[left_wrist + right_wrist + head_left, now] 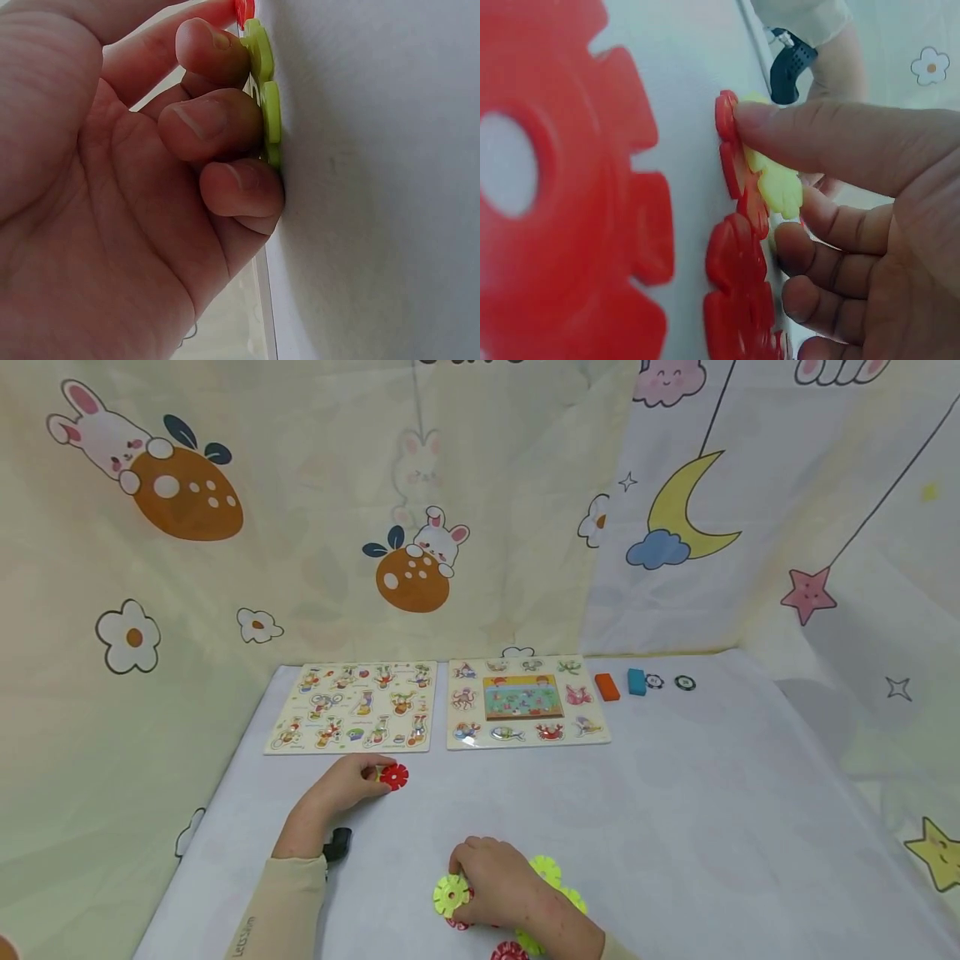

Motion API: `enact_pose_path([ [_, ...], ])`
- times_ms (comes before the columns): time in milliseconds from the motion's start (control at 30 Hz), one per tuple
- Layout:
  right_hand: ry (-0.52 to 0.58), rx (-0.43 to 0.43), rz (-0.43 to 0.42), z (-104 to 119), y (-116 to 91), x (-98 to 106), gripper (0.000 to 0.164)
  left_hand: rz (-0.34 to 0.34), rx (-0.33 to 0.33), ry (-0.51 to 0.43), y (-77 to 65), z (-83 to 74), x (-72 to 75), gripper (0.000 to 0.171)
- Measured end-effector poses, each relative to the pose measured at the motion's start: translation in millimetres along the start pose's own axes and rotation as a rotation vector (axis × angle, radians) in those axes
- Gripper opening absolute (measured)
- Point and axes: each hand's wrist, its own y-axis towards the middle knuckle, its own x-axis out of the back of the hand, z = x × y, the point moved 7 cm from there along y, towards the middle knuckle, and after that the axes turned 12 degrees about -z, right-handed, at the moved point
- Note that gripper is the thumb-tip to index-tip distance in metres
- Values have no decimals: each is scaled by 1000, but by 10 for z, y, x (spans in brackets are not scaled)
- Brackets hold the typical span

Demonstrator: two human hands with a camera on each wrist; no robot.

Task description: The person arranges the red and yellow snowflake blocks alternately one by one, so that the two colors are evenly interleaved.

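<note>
- Your left hand (347, 787) pinches a red flower disc (394, 777) between thumb and forefinger, left of the middle; its other fingertips curl against a yellow-green disc (274, 112), which they mostly hide from the head view.
- Your right hand (491, 878), nearer to you, has a pale yellow disc (452, 896) gripped between thumb and fingers, with red discs (735, 262) close to the thumb and below it.
- Your right wrist lies across some loose yellow discs (546, 868) and hides part of them (how many, you can't tell from here).
- Another red disc (510, 950) sits at the near edge of the view, just beside that wrist.
- At your left wrist, a black fitting (339, 845) juts out over the white cloth (712, 827).
- Beyond your left hand, at the far left, lies a board of cartoon figures (296, 706); just right of it is a sea-animal board (528, 728).
- Farther right, you have an orange block (607, 687), a blue block (637, 682) and two round chips (685, 682), all along the far edge before the printed curtain (525, 568).
</note>
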Motion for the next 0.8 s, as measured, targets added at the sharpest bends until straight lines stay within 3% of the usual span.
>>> enact_pose_path([
  [167,51,-96,22,7,-20,-23,37,8,-18,-11,-5,-14,-2,38],
  [333,39,-120,44,14,-34,-23,40,9,-15,-12,-7,-9,2,38],
  [800,-39,76,-15,105,-108,36,39,-1,-4,-17,-9,4,2,38],
])
